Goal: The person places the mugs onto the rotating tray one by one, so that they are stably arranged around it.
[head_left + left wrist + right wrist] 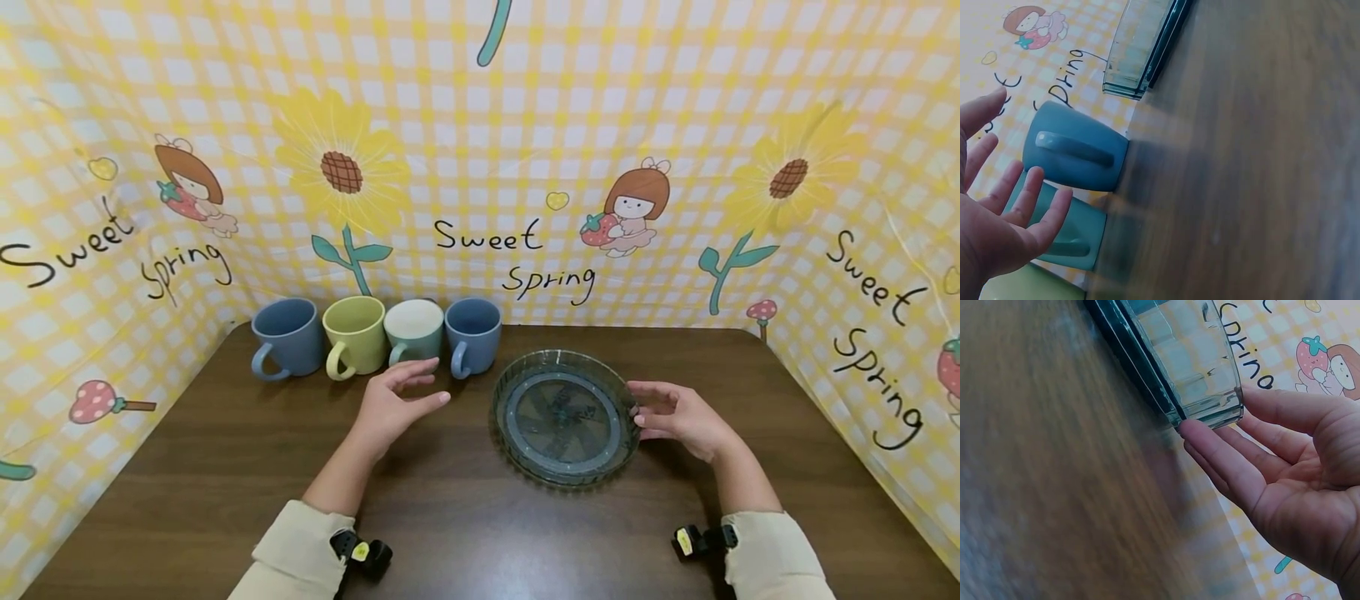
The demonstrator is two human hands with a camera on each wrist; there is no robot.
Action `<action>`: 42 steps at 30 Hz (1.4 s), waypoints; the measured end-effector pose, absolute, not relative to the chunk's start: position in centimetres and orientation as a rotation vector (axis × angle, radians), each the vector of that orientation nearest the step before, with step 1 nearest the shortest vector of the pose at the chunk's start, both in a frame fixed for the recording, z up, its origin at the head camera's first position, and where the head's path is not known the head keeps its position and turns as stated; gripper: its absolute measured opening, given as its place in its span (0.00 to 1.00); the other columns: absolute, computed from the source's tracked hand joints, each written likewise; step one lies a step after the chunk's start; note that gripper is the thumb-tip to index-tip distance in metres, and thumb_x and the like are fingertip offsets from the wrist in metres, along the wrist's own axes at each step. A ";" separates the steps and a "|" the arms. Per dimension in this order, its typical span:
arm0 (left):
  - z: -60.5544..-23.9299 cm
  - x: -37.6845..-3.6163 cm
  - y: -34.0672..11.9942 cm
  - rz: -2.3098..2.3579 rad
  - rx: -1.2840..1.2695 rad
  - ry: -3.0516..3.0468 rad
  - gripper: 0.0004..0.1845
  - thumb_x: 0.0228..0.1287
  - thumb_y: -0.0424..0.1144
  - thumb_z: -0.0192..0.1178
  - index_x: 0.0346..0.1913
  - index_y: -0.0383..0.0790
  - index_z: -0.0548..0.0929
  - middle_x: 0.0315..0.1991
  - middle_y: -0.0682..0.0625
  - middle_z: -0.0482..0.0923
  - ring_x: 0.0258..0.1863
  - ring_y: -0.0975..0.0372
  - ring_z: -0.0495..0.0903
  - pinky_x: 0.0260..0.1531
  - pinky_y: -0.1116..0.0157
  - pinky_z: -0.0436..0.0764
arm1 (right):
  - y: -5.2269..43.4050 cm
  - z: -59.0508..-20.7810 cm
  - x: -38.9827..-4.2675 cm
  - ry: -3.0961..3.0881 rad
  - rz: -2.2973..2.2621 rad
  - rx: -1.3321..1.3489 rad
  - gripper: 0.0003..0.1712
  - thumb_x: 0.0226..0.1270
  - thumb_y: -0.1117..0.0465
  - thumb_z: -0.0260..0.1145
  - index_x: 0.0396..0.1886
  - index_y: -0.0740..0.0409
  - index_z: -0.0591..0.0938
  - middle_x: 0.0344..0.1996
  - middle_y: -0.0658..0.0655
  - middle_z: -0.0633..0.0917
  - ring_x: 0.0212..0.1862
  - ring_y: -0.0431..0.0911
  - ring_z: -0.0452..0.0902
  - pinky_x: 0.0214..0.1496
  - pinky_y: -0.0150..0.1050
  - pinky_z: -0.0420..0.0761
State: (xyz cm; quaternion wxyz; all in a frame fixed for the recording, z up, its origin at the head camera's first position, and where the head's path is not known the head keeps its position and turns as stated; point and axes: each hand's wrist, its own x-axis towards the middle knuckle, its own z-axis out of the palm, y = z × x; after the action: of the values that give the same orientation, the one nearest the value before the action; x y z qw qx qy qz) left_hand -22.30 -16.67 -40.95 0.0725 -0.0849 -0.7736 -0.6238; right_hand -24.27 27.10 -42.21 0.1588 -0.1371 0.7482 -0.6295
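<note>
1. Where the counter [225, 467] fills the lower frame: glass plate [564, 417] right of centre.
2. Right hand [686, 417] fingers straight, fingertips touching its rim, steadying.
3. Left hand [393, 400] fingers spread, empty, near mugs [375, 335].

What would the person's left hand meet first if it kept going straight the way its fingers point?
Probably the green mug: the left hand points toward it, open, just short of it. Depth is hard to judge.

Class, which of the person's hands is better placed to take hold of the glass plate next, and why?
Probably the right hand: its straight fingers already meet the rim of the glass plate. The left hand hovers open nearer the teal mug, apart from the plate.
</note>
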 end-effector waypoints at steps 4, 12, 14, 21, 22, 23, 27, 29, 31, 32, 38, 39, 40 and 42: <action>-41.1 -22.7 -16.1 -1.884 -0.235 -2.294 0.29 0.51 0.36 0.76 0.58 0.38 0.82 0.58 0.46 0.76 0.54 0.53 0.79 0.50 0.58 0.82 | 27.1 -42.3 -24.3 2.133 -1.801 -0.378 0.38 0.63 0.72 0.66 0.69 0.77 0.60 0.66 0.77 0.63 0.51 0.47 0.78 0.46 0.47 0.86; -41.6 -23.5 -15.2 -1.915 -0.097 -2.250 0.28 0.50 0.35 0.76 0.57 0.36 0.83 0.57 0.45 0.78 0.52 0.52 0.80 0.44 0.63 0.83 | 27.1 -42.5 -24.5 2.128 -1.816 -0.362 0.38 0.63 0.73 0.66 0.69 0.77 0.60 0.67 0.77 0.61 0.51 0.48 0.77 0.45 0.48 0.86; -41.8 -23.7 -15.0 -1.952 -0.051 -2.237 0.28 0.51 0.34 0.76 0.57 0.36 0.82 0.58 0.43 0.78 0.53 0.51 0.80 0.38 0.68 0.83 | 27.0 -42.7 -24.5 2.126 -1.821 -0.357 0.39 0.63 0.72 0.67 0.69 0.77 0.60 0.67 0.76 0.61 0.51 0.48 0.77 0.45 0.48 0.86; -42.2 -24.1 -14.5 -2.019 0.050 -2.203 0.27 0.52 0.31 0.74 0.58 0.37 0.82 0.57 0.42 0.79 0.54 0.50 0.79 0.35 0.71 0.83 | 26.9 -43.0 -24.3 2.127 -1.826 -0.350 0.39 0.62 0.72 0.67 0.69 0.77 0.60 0.66 0.75 0.63 0.51 0.48 0.77 0.45 0.47 0.86; -42.3 -24.3 -14.4 -2.020 0.057 -2.198 0.27 0.52 0.30 0.74 0.57 0.37 0.82 0.57 0.42 0.79 0.54 0.50 0.80 0.36 0.71 0.83 | 26.9 -43.0 -24.3 2.127 -1.824 -0.355 0.38 0.63 0.72 0.67 0.69 0.77 0.60 0.67 0.76 0.63 0.51 0.48 0.77 0.46 0.47 0.86; -42.5 -24.4 -14.3 -2.021 0.057 -2.192 0.27 0.52 0.29 0.74 0.57 0.37 0.82 0.57 0.42 0.79 0.53 0.50 0.80 0.37 0.71 0.83 | 26.9 -43.0 -24.3 2.128 -1.826 -0.348 0.38 0.62 0.73 0.67 0.69 0.77 0.60 0.67 0.75 0.63 0.51 0.48 0.77 0.45 0.47 0.86; -42.8 -25.1 -13.8 -2.051 0.053 -2.155 0.27 0.51 0.27 0.73 0.57 0.35 0.82 0.55 0.39 0.80 0.52 0.47 0.80 0.39 0.74 0.82 | 27.1 -43.0 -24.3 2.131 -1.822 -0.352 0.38 0.63 0.72 0.66 0.69 0.77 0.60 0.67 0.76 0.62 0.52 0.50 0.77 0.46 0.48 0.86; -42.6 -25.1 -13.5 -2.081 0.057 -2.140 0.27 0.51 0.25 0.73 0.57 0.33 0.81 0.54 0.37 0.80 0.53 0.45 0.80 0.38 0.75 0.82 | 27.2 -43.0 -24.3 2.134 -1.820 -0.354 0.38 0.63 0.72 0.66 0.69 0.77 0.60 0.67 0.77 0.61 0.52 0.50 0.77 0.46 0.48 0.86; -42.5 -25.4 -13.2 -2.103 0.069 -2.125 0.26 0.51 0.25 0.73 0.57 0.32 0.82 0.53 0.36 0.80 0.52 0.45 0.80 0.37 0.75 0.82 | 27.2 -43.0 -24.2 2.134 -1.821 -0.352 0.38 0.63 0.72 0.66 0.69 0.77 0.60 0.67 0.77 0.61 0.52 0.49 0.77 0.46 0.47 0.86; -42.5 -25.5 -13.0 -2.114 0.076 -2.119 0.26 0.51 0.25 0.73 0.57 0.32 0.81 0.53 0.35 0.80 0.52 0.45 0.80 0.37 0.75 0.82 | 27.2 -43.0 -24.2 2.134 -1.821 -0.351 0.38 0.63 0.72 0.66 0.69 0.77 0.60 0.67 0.77 0.62 0.52 0.49 0.77 0.46 0.47 0.86; -43.1 -26.3 -12.5 -2.109 0.107 -2.081 0.24 0.49 0.25 0.74 0.53 0.32 0.84 0.47 0.37 0.83 0.45 0.51 0.83 0.34 0.73 0.84 | 27.2 -43.0 -24.3 2.125 -1.831 -0.363 0.39 0.63 0.72 0.67 0.69 0.77 0.59 0.66 0.77 0.62 0.52 0.48 0.78 0.46 0.47 0.86; -43.2 -26.4 -12.5 -2.103 0.112 -2.080 0.24 0.49 0.25 0.74 0.53 0.32 0.84 0.46 0.37 0.83 0.43 0.53 0.84 0.33 0.72 0.84 | 27.1 -43.0 -24.3 2.125 -1.833 -0.361 0.39 0.63 0.72 0.67 0.69 0.77 0.60 0.66 0.77 0.63 0.52 0.48 0.78 0.46 0.47 0.86; -43.2 -26.5 -12.4 -2.099 0.118 -2.081 0.23 0.49 0.26 0.74 0.52 0.32 0.84 0.45 0.38 0.83 0.41 0.56 0.84 0.32 0.72 0.84 | 27.1 -43.0 -24.3 2.125 -1.835 -0.361 0.39 0.63 0.72 0.67 0.69 0.77 0.60 0.66 0.76 0.63 0.51 0.47 0.78 0.46 0.46 0.86; -43.2 -26.7 -12.4 -2.079 0.128 -2.093 0.22 0.50 0.28 0.74 0.51 0.32 0.85 0.42 0.39 0.84 0.36 0.61 0.84 0.29 0.72 0.84 | 27.2 -43.0 -24.3 2.128 -1.833 -0.365 0.39 0.63 0.72 0.67 0.69 0.78 0.59 0.66 0.77 0.63 0.52 0.47 0.78 0.46 0.46 0.86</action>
State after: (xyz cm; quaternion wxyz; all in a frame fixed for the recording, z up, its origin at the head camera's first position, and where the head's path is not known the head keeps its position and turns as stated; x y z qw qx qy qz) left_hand -26.69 -12.35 -43.22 0.0941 0.0433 -0.7057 -0.7009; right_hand -24.34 27.17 -42.96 0.1540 -0.1275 0.7423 -0.6395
